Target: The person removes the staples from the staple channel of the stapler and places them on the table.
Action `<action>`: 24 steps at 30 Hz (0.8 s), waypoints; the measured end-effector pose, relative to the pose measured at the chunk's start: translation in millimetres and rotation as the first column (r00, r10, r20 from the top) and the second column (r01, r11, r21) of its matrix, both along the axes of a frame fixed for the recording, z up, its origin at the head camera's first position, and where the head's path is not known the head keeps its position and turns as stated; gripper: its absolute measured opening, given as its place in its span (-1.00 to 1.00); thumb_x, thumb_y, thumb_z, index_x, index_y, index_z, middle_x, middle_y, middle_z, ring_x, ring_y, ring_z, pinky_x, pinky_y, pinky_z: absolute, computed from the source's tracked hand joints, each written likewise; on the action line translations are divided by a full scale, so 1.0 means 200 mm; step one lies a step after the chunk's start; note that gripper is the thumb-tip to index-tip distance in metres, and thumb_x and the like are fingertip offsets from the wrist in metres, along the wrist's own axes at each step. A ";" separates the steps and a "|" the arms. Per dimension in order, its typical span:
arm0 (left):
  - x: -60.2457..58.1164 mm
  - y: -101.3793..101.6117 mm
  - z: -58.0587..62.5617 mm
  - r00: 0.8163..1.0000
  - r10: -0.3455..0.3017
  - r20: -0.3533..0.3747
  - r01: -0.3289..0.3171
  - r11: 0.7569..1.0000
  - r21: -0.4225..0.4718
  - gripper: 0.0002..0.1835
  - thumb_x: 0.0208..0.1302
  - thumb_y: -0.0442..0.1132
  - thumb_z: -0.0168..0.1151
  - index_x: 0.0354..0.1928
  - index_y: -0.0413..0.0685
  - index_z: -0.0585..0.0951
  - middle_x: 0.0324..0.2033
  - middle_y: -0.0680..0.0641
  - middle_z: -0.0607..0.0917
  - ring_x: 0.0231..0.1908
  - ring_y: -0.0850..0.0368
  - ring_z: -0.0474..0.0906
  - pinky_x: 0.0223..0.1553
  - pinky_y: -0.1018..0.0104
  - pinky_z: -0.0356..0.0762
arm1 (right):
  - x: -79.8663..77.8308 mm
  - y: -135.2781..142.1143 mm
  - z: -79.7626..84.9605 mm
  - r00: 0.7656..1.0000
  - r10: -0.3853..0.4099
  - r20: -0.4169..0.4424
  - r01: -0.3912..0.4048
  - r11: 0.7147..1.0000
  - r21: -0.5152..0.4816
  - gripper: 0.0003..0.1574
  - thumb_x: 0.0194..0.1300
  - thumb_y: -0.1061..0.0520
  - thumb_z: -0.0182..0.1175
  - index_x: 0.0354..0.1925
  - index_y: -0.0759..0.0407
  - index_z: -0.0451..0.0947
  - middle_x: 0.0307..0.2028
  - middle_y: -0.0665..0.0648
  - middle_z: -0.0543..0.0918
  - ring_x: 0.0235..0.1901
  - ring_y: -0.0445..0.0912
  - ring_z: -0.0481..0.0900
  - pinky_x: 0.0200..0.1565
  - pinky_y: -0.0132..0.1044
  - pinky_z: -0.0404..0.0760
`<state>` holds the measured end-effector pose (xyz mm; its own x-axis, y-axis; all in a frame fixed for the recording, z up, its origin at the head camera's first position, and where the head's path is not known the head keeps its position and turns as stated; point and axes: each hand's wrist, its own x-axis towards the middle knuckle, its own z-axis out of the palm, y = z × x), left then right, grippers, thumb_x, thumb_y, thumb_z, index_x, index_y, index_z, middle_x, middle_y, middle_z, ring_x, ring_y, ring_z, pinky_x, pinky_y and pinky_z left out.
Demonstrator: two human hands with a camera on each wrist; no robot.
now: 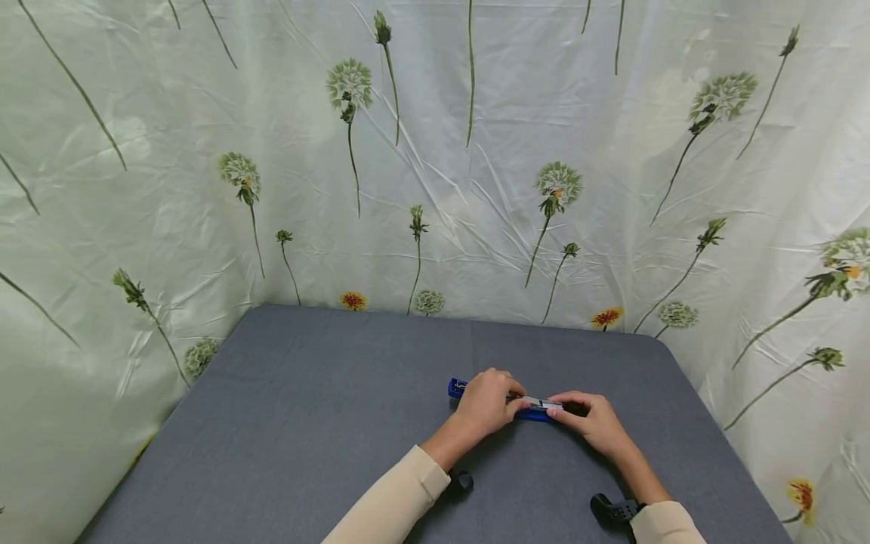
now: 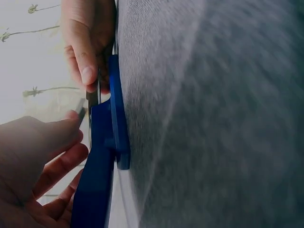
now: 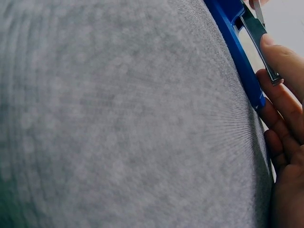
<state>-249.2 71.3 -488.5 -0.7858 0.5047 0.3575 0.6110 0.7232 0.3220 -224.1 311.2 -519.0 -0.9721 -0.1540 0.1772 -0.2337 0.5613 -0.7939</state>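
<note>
Right of middle on the grey desk (image 1: 326,423), nearer its right edge than its left, lies a blue stapler (image 1: 537,415), its top cover (image 1: 457,387) swung back toward the left edge and its metal magazine (image 3: 259,40) raised at an angle from the base (image 3: 244,66). The right hand (image 1: 594,423) pinches the magazine's free end between thumb and fingers; the left hand (image 1: 484,404) pinches a small metal strip (image 2: 81,111) close by the magazine, its remaining fingers loosely bent beside the cover. That strip is probably staples, so the step in hand appears to be loading; whether any already sit inside cannot be told. Next would call for lining the strip up with the magazine and lowering it straight, with the right hand steadying. Beyond the desk's far edge hangs a flowered curtain (image 1: 442,249).
</note>
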 end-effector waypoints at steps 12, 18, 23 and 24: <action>0.01 -0.13 0.04 0.999 -0.033 0.003 0.033 0.994 0.102 -0.76 0.26 0.09 0.28 -0.17 0.22 0.77 -0.21 0.18 0.74 -0.17 0.27 0.56 -0.13 0.39 0.55 | -0.01 0.00 0.00 1.000 -0.008 0.017 0.007 1.000 0.018 -0.74 0.18 -0.11 0.38 -0.16 -0.11 0.72 -0.20 -0.02 0.75 -0.24 -0.27 0.61 -0.18 -0.40 0.55; 0.00 -0.21 0.05 0.998 -0.060 0.013 0.056 0.982 0.178 -0.76 0.26 0.09 0.28 -0.18 0.18 0.77 -0.23 0.19 0.73 -0.15 0.27 0.57 -0.09 0.37 0.56 | -0.01 0.00 0.00 0.999 -0.023 0.022 0.023 0.999 0.029 -0.74 0.16 -0.12 0.39 -0.17 -0.13 0.72 -0.20 -0.04 0.74 -0.22 -0.28 0.61 -0.15 -0.40 0.54; -0.01 -0.28 0.05 0.997 -0.076 0.013 0.070 0.968 0.241 -0.77 0.25 0.08 0.30 -0.19 0.19 0.77 -0.27 0.20 0.73 -0.18 0.26 0.58 -0.14 0.38 0.56 | 0.00 -0.01 0.00 1.000 -0.027 0.013 0.027 0.999 0.032 -0.74 0.15 -0.12 0.40 -0.18 -0.13 0.72 -0.21 -0.05 0.74 -0.24 -0.27 0.60 -0.16 -0.40 0.54; -0.01 -0.30 0.05 0.997 -0.078 0.012 0.073 0.965 0.252 -0.78 0.25 0.07 0.31 -0.19 0.20 0.77 -0.27 0.20 0.73 -0.18 0.26 0.58 -0.13 0.38 0.56 | 0.00 -0.01 0.00 1.000 -0.026 0.011 0.025 0.999 0.034 -0.74 0.15 -0.12 0.40 -0.17 -0.13 0.72 -0.21 -0.05 0.74 -0.24 -0.27 0.60 -0.16 -0.40 0.53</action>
